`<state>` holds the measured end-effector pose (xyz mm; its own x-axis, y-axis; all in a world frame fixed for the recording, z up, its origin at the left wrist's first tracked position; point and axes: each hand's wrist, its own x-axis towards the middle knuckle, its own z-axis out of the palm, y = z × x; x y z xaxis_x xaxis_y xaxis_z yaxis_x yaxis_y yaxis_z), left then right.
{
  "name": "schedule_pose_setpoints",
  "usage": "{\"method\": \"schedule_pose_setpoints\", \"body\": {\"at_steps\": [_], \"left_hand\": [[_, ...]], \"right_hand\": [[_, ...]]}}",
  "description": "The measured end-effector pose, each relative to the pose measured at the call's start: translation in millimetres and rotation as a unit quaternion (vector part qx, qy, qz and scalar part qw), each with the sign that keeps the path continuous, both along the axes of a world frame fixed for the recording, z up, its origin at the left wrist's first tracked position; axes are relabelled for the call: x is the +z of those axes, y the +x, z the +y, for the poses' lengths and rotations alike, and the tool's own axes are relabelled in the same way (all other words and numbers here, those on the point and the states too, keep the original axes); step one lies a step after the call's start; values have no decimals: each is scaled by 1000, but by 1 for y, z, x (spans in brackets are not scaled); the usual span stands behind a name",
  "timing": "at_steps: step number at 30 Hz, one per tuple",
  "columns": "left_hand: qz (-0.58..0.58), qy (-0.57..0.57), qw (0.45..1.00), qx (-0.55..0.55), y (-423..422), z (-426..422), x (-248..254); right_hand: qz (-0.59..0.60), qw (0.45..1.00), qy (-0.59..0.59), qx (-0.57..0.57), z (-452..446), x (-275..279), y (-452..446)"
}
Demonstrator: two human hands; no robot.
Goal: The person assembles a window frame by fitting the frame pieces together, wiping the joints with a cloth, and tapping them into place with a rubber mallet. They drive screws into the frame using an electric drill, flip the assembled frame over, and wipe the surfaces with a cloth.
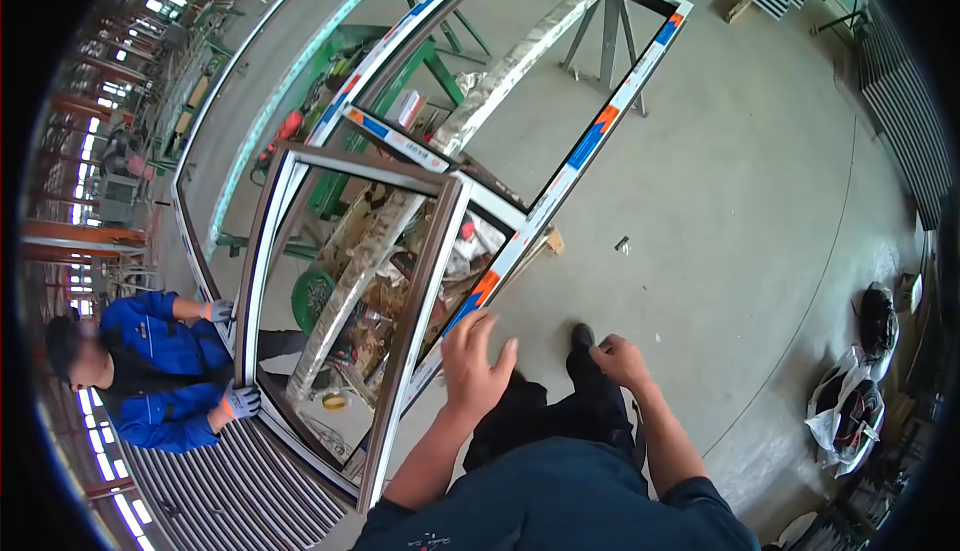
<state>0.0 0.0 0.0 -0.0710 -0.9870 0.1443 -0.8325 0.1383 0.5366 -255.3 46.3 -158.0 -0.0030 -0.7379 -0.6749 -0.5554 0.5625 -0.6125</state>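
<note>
The left hand (478, 361) is open, fingers spread and empty, near the small frame (416, 321), which overlaps the big frame (597, 131). The right hand (620, 361) is half curled; I cannot tell if it holds something. A co-worker's glove (241, 401) touches the small frame

Large frame (588, 141): white face, blocks of orange and blue, dark edging. Smaller frame (420, 296): brown profile with whitish side. Bucket (300, 304) green; co-worker's jacket (190, 346) bright blue; gloves (241, 401) greyish; floor (740, 201) grey-green.
</note>
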Motion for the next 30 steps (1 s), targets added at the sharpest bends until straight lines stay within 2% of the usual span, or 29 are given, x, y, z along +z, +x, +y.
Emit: {"method": "schedule_pose_setpoints", "body": {"at_steps": [2, 3, 6, 8, 10, 11, 13, 14, 16, 17, 19, 21, 24, 26, 27, 29, 30], "left_hand": [[-3, -29, 998, -55, 17, -18, 16], [86, -51, 994, -46, -81, -62, -18], [74, -55, 995, -41, -51, -87, -2], [79, -50, 995, -33, -46, -98, -15], [87, 0, 996, -17, -43, -104, -37], [84, -47, 995, -17, -42, -107, -53], [100, -50, 993, 33, -42, -109, -79], [108, -57, 991, 49, -41, -109, -90], [82, -15, 987, 140, -41, -109, -105], [78, -21, 985, 151, -44, -111, -105], [76, -7, 980, 184, -52, -116, -97], [100, -9, 965, 242, -55, -123, -96], [67, 12, 940, 335, -61, -134, -98], [13, 43, 921, 387, -67, -140, -103], [-15, 49, 913, 405, -68, -142, -102], [-50, 62, 902, 424, -69, -142, -105], [-62, 58, 897, 434, -69, -145, -104]], "right_hand": [[-31, 999, 12, -35, 6, 11, 25], [59, 998, -8, -30, -37, 30, -104], [-28, 997, -23, -65, -64, 61, -80], [-133, 977, -92, -137, -99, 119, -87], [-108, 975, -166, -104, -142, 187, -83], [-83, 971, -209, -82, -164, 208, -82], [-43, 960, -277, -22, -213, 253, -67], [-14, 944, -328, 18, -240, 268, -55], [-47, 940, -317, 117, -302, 283, -29], [-3, 921, -339, 190, -337, 274, -13], [-29, 881, -349, 319, -423, 244, 30], [18, 845, -355, 398, -512, 187, 91], [141, 781, -333, 508, -610, 73, 196], [177, 702, -347, 597, -633, 4, 261], [163, 699, -346, 604, -636, -22, 284], [188, 656, -348, 643, -635, -68, 321], [220, 651, -337, 643, -634, -92, 334]]}}
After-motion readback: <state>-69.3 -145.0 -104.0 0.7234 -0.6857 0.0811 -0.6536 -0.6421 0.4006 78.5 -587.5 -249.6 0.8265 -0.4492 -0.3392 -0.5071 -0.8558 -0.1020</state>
